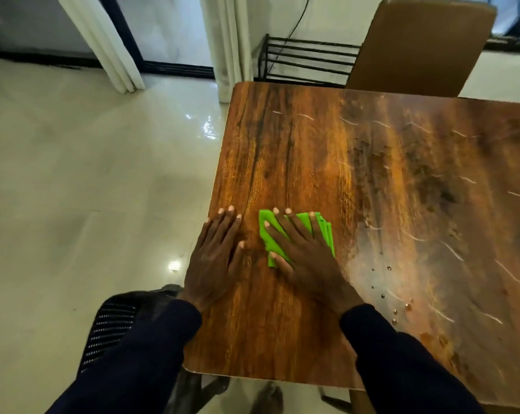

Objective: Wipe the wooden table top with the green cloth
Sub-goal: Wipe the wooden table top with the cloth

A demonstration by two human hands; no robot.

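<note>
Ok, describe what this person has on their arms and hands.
Both arms are covered by long, plain dark navy sleeves. The left sleeve and the right sleeve each end at the wrist. The left hand and the right hand are bare: no gloves, rings, watch or bracelet show.

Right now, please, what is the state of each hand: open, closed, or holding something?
Left hand: open, flat on the wooden table top, holding nothing.
Right hand: open, fingers spread, pressing the green cloth flat onto the table.
</note>
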